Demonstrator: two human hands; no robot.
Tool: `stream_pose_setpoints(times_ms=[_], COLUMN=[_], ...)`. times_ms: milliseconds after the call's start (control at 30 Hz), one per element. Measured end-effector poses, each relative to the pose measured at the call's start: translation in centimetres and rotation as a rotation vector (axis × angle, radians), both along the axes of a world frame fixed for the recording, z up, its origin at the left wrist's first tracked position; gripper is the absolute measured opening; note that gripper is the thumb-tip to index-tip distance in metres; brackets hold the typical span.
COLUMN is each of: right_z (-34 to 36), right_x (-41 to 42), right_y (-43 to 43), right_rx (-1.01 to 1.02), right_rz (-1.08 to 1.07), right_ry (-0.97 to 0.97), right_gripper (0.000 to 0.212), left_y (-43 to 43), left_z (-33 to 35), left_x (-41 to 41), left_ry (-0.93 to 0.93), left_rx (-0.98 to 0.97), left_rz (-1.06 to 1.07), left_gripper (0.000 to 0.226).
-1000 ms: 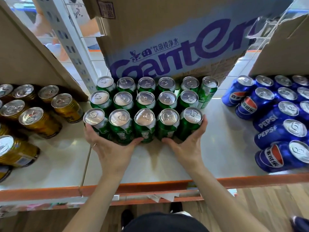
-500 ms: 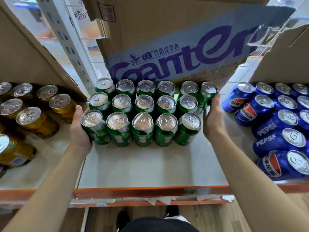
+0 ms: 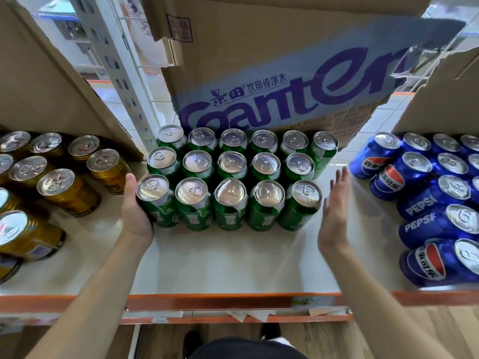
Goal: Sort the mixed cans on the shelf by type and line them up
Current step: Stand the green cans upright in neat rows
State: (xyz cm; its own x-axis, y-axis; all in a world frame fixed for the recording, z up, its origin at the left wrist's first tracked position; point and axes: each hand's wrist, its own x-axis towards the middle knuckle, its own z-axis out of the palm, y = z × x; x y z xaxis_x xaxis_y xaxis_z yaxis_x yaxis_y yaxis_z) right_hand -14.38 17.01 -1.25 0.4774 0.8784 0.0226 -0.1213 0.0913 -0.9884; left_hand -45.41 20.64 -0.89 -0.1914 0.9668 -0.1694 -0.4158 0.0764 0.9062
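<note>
Sorting seems done, only squaring remaining: green cans sit rowed between gold cans and blue cans; left hand cups one, right hand fingers straight, empty.

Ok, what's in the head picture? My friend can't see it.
A left hand holds the front-left can in a block of green cans on a shelf; the right hand is open beside them. Gold cans left, blue cans right.
</note>
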Motion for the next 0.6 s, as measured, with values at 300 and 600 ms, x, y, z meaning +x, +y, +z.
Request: stream_pose_setpoints(times_ms=[300, 600], right_z=[-1.2, 0.8], right_x=[-4.5, -2.8], right_y=[-1.0, -2.8], right_rx=[0.061, -0.066], right_rz=[-0.147, 0.006], right_ry=[0.008, -0.167], right_gripper=[0.061, 0.063], left_y=[0.3, 0.5], left_z=[-0.2, 1.1], left_x=[0.1, -3.4], left_ry=[0.013, 0.446], left_rx=[-0.052, 0.03], left_rz=[0.001, 0.013], left_gripper=[0.057, 0.033])
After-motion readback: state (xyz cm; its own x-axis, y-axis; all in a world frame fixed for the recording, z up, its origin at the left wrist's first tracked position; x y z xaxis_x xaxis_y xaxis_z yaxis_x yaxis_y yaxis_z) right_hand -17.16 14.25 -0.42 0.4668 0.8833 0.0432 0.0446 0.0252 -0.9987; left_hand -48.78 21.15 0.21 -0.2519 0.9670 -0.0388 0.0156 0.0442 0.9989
